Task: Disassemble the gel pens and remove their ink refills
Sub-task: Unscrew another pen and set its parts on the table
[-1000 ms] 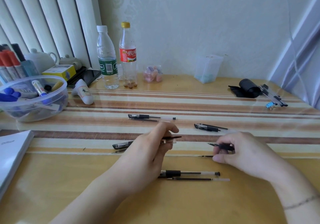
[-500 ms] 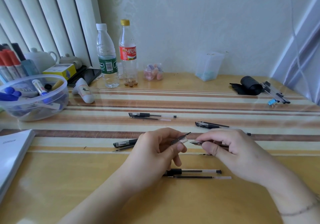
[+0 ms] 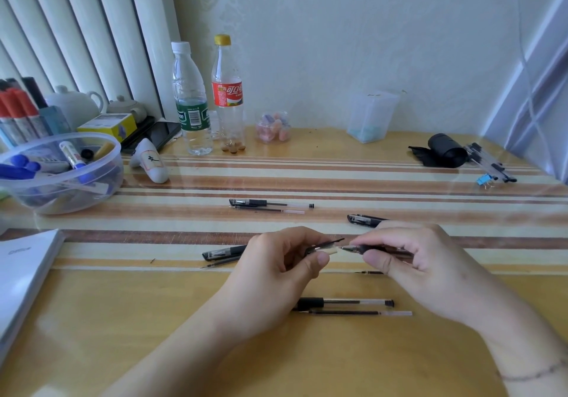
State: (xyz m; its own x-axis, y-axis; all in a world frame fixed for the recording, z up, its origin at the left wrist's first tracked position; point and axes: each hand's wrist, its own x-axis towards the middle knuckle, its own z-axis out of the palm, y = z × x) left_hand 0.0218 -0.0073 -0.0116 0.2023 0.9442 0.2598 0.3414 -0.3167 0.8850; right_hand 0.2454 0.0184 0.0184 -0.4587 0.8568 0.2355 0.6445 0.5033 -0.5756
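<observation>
We see a clear bowl [image 3: 101, 178] at the left edge of the table [image 3: 92, 320], holding blue markers and a white one. Behind it stand red-capped markers [image 3: 18, 111], a teapot [image 3: 76, 104] and a yellow box [image 3: 107, 124]. Two bottles stand at the back: a water bottle [image 3: 190, 101] with a green label, nearly empty, and a red-labelled bottle [image 3: 227, 95] with a yellow cap and a few small brown pieces at its bottom. Right of them sits a small jar [image 3: 273, 128] of pink and blue bits, and a clear tub [image 3: 372, 117] with something pale blue in its bottom.

Our left hand [image 3: 276, 273] pinches a clear pen barrel [image 3: 325, 247] between thumb and fingers, its open end pointing right. Our right hand [image 3: 408, 261] grips a black pen tip section [image 3: 365, 248], its point aimed at the barrel's mouth, just beside it. Both are held above the table's striped part.

Other pens lie around the hands: a barrel and refill pair [image 3: 270, 206] beyond them, another pair [image 3: 353, 307] just under the hands, a cap and refill [image 3: 221, 255] partly hidden behind the left hand, and a cap [image 3: 362, 220] behind the right. More pens [image 3: 488, 163] lie bundled at the far right beside a black roll [image 3: 445, 151].
</observation>
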